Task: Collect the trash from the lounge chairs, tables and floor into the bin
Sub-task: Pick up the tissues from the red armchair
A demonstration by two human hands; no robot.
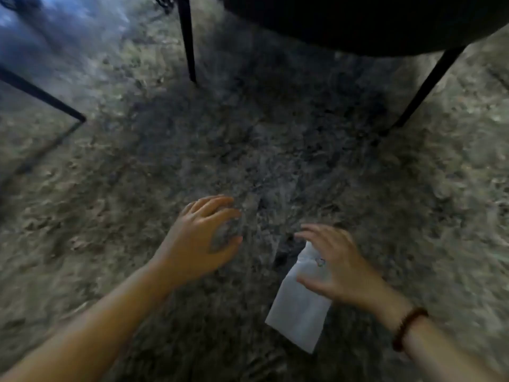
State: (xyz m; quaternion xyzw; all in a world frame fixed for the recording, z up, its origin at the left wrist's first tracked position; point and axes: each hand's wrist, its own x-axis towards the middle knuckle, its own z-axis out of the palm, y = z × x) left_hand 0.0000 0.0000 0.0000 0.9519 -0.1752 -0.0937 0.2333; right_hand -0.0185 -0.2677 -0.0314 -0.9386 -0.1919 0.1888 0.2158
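Shaggy grey carpet (275,161) covers the whole floor in the head view, and it is blurred by motion. Beyond both hands stands a dark chair (358,20) on thin black legs, one leg (188,42) ahead of the left hand and another leg (421,89) ahead of the right hand. The left hand (198,244) is low over the carpet with its grip released, fingers spread and curved, grasping nothing. The right hand (336,263) is also released, fingers apart, and it hovers just over a white paper piece (297,307) that lies flat on the carpet. This paper reaches from under the right palm toward the person. I cannot tell if the fingers touch it. A dark bead bracelet (407,329) sits on the right wrist.
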